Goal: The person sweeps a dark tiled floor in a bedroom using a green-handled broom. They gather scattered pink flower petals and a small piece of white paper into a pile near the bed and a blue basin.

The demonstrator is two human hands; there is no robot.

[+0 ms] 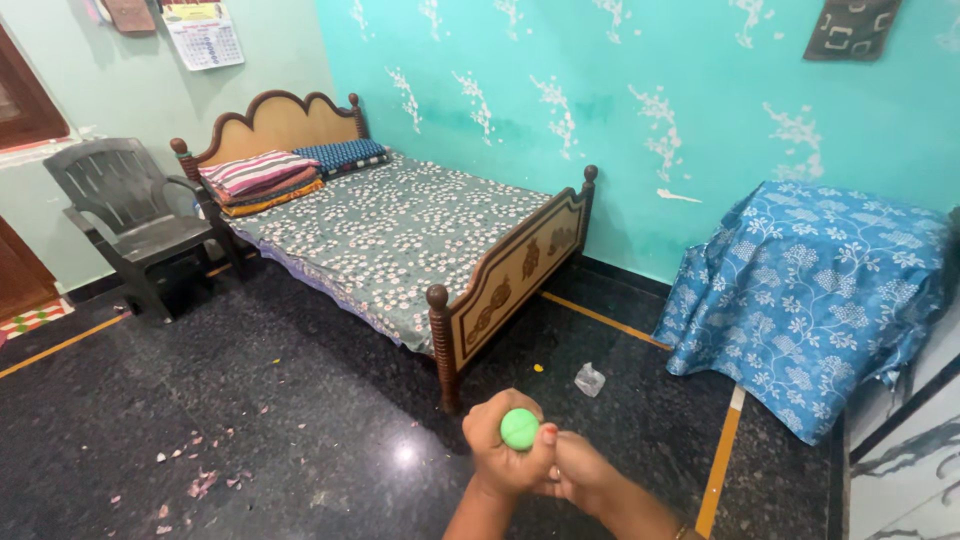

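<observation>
Hands together low centre: left hand [503, 452] grip pinching small round green plastic cap [519, 429], right hand [583, 472] grip wrapped beneath, likely bracing something hidden; dark polished floor [300, 400] below.

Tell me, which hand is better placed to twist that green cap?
Probably the left hand: its fingers already wrap the green cap from above, while the right hand sits lower beside it, seemingly steadying whatever is underneath.

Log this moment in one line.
left hand: gripping green round cap | right hand: closed beside it | floor: scattered petals
</observation>
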